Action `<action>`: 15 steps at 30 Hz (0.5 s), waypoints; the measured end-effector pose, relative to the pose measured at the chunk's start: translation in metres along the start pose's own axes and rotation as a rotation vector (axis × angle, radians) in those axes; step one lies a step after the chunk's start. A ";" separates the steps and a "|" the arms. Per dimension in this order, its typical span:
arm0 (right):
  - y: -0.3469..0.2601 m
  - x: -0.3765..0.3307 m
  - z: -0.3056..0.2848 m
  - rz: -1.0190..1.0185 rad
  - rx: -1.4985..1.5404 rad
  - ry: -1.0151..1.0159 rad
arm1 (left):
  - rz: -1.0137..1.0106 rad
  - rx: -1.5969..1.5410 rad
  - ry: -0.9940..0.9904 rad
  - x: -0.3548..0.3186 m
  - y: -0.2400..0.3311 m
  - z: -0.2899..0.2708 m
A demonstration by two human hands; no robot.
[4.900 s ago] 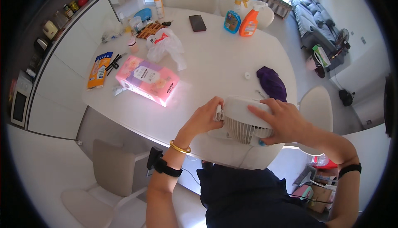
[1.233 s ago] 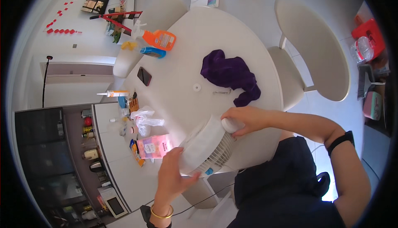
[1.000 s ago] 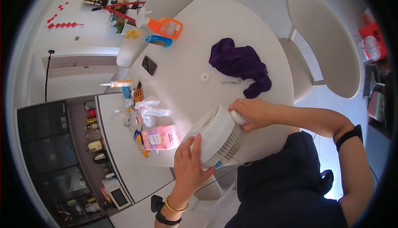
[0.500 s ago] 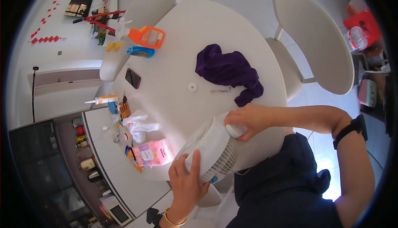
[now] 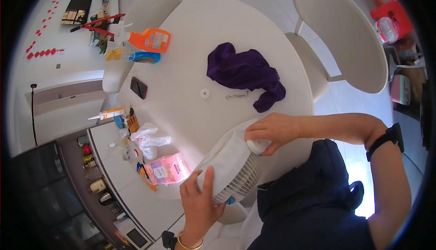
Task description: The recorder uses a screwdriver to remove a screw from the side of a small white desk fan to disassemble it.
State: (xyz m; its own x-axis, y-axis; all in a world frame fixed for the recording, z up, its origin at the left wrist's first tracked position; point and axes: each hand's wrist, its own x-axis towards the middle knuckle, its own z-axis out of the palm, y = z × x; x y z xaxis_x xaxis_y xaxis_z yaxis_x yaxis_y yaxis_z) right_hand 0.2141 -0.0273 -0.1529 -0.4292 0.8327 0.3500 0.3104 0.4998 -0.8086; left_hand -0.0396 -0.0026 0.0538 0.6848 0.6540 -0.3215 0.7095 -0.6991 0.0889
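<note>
A white electric fan [image 5: 229,159] with a ribbed grille is tilted over the near edge of the table. My left hand [image 5: 198,200] grips its lower left side, thumb on the smooth casing and fingers spread along it. At the opposite end, my right hand [image 5: 276,132] is closed around a rounded white part of the fan. A bit of blue shows below the grille, too small to make out. Beyond the fan lie a small white disc [image 5: 205,93] with a dark centre, a thin metal tool [image 5: 238,95] and a crumpled purple cloth [image 5: 243,68].
On the round white table [image 5: 181,77] are an orange spray bottle [image 5: 152,40], a blue bottle [image 5: 145,58], a phone [image 5: 138,88], a sealant tube [image 5: 111,113], a clear plastic bag [image 5: 150,141] and a pink tissue pack [image 5: 168,168]. A chair [image 5: 338,32] stands at the far right.
The fan has turned slightly in my hands, and my left hand has shifted a little to the left with it. The whole view has moved a bit; the table things lie as before.
</note>
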 end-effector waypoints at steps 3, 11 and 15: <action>-0.001 -0.001 0.000 -0.015 0.019 0.047 | -0.017 0.004 -0.024 0.002 0.000 0.001; -0.003 -0.011 0.012 0.071 0.251 0.223 | 0.041 0.111 0.164 -0.024 0.012 0.040; 0.003 -0.010 0.014 0.068 0.303 0.234 | 0.050 0.121 0.191 -0.027 0.011 0.050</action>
State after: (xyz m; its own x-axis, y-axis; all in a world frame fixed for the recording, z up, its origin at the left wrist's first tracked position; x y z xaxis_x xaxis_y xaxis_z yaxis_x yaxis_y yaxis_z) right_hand 0.2072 -0.0378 -0.1653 -0.2007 0.9108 0.3607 0.0522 0.3776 -0.9245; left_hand -0.0590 -0.0421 0.0159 0.7458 0.6526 -0.1337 0.6567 -0.7540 -0.0175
